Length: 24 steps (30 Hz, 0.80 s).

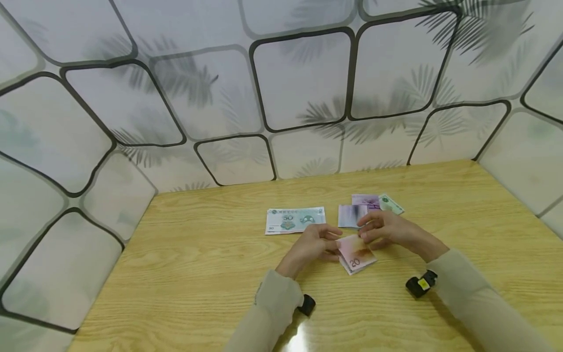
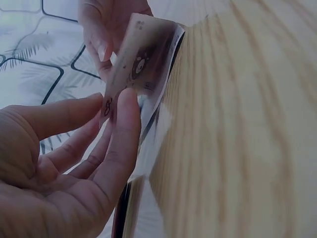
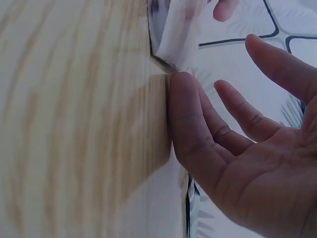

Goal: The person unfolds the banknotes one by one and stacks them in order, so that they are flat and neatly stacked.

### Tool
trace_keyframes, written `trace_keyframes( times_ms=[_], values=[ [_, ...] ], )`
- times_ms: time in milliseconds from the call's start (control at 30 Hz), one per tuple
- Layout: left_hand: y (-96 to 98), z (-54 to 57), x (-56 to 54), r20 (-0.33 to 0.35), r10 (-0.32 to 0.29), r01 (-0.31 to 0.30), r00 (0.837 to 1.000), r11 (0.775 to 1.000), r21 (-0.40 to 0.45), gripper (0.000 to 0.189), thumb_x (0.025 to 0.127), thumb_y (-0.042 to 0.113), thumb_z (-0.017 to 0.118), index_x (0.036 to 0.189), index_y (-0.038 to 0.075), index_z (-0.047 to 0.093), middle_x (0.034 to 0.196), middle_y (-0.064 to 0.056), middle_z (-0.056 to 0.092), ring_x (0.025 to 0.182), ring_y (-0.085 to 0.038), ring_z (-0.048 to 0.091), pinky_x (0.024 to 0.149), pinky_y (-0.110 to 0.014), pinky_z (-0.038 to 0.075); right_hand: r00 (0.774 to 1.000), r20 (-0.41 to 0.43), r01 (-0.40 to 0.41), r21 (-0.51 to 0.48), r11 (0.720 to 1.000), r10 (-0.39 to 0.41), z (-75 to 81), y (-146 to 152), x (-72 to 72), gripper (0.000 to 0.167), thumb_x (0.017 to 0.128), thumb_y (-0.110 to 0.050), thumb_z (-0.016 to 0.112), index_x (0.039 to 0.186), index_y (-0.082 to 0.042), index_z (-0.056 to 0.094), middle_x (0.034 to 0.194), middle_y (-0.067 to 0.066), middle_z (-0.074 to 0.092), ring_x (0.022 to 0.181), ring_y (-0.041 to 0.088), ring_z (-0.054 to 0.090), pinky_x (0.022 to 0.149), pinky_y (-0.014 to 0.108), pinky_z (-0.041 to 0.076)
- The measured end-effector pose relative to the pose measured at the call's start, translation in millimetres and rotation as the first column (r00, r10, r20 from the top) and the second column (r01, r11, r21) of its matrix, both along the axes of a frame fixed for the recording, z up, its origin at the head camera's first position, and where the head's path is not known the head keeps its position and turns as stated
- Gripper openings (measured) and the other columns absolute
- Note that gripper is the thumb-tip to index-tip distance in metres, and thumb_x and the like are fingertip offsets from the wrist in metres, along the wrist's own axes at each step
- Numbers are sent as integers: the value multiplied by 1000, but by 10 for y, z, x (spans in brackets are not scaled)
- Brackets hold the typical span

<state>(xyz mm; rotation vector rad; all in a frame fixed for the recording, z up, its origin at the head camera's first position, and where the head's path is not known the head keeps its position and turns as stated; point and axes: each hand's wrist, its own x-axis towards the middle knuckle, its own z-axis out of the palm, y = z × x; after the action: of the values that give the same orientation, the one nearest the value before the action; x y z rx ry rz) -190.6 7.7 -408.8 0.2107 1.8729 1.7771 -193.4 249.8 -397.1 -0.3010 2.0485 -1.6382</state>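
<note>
A pinkish banknote marked 20 (image 1: 355, 248) lies above the table, with another note's edge showing beneath it. My left hand (image 1: 311, 243) pinches its left side; in the left wrist view the thumb and a finger (image 2: 128, 111) take the near end of the note (image 2: 151, 59). My right hand (image 1: 393, 231) is at the upper right corner, fingers loosely bent. The right wrist view shows the right hand's (image 3: 242, 153) fingers spread apart, one fingertip close to the note's corner (image 3: 176, 47) and low over the wood.
Left of the hands, a blue-green 50 banknote (image 1: 296, 220) lies atop another. Behind the right hand are a bluish-purple note (image 1: 350, 215), a purple note (image 1: 365, 199) and a small green note (image 1: 390, 203), overlapping. A patterned wall (image 1: 303, 83) borders the wooden table (image 1: 189, 274).
</note>
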Motion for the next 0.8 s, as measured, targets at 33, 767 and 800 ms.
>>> trace_keyframes(
  times_ms=[33,767,800],
  values=[
    [2,-1,-2,-6,8,-8,1000,1000,-4,27,94,-11,63,121,-6,66,101,-13,65,78,-21,68,72,-34,63,1000,-6,-2,6,1000,2,-2,-2,-1,46,96,-3,66,129,20,44,113,19,64,94,21,65,82,39,61],
    [-106,12,-41,-72,100,-101,992,995,-3,28,104,12,60,120,-9,65,103,-13,67,85,-19,65,74,-33,62,987,-54,150,-37,988,-151,80,-50,-37,32,96,5,64,124,12,50,89,-1,63,78,12,64,69,30,60],
    [-104,14,-36,-72,86,-87,994,996,-11,29,105,15,58,117,-9,66,103,-13,68,85,-19,65,74,-33,62,986,-53,154,-43,987,-156,80,-52,-42,32,96,4,64,124,12,51,90,-1,62,79,12,63,69,30,60]
  ],
)
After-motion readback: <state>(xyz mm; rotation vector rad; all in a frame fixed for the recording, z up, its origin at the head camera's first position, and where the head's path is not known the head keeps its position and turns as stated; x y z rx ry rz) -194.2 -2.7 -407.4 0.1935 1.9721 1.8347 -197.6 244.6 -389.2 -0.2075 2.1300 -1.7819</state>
